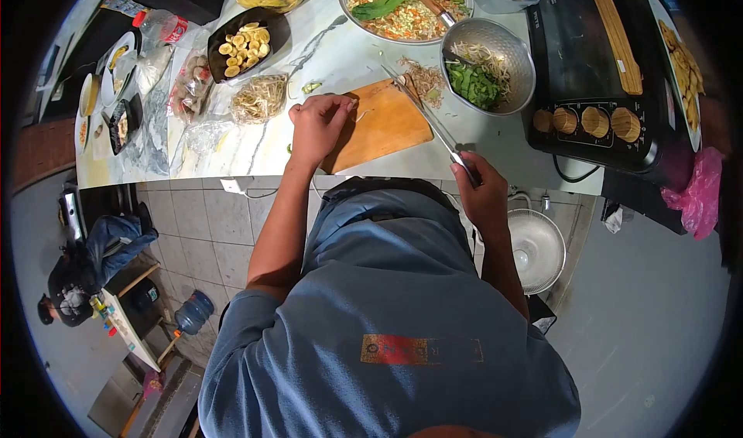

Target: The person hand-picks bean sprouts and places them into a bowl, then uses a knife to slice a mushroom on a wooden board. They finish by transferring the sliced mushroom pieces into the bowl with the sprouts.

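My left hand [319, 128] is over the left edge of a wooden cutting board [395, 124], its thumb and fingers pinched together. What they hold, if anything, is too small to make out; a thin pale strand lies on the board beside them. In my right hand [484, 194] is the dark handle of a knife [430, 116], its long blade slanting up across the board's right edge. Brownish trimmings [426, 80] are heaped by the blade. Close by stands a metal saucepan [520, 55] holding chopped greens [474, 83] and bean sprouts. A bag of bean sprouts [259, 99] rests left of my left hand.
A large pan [348, 22] of chopped vegetables, with a wooden-handled utensil, stands at the back. Sliced bananas fill a black dish [280, 29]. A black cooker [573, 74] with wooden knobs is at right. Below the counter sits a colander [536, 244]. Another person [70, 283] is at far left.
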{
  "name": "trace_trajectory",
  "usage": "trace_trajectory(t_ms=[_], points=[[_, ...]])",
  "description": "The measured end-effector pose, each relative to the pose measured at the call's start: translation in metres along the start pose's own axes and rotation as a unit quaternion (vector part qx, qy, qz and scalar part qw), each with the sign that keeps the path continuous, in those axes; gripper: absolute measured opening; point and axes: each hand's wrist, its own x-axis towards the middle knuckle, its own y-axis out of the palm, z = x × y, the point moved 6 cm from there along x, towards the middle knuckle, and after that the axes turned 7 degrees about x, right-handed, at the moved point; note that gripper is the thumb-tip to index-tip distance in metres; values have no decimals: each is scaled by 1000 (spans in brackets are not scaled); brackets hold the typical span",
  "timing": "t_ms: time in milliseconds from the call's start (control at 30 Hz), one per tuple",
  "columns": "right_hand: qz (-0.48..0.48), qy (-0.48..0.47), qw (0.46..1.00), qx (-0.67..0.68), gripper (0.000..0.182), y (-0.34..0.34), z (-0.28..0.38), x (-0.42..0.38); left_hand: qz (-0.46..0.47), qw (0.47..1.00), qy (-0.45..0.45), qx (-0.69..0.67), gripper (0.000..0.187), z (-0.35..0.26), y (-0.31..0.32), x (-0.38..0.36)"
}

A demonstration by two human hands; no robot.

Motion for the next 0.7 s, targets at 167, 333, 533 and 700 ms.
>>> trace_trajectory(t_ms=[167,333,533,700], points=[[-5,-1,1000,16,24,1,0,-1,17,995,-15,-94,16,-5,10,7],[-4,49,999,2,28,-2,-4,-4,31,998,46,-19,14,-29,9,11],[-7,80,997,15,30,-9,-8,-8,134,981,114,83,12,-37,13,30],[-10,94,995,12,31,-12,-7,-11,63,988,136,28,21,-43,27,32]])
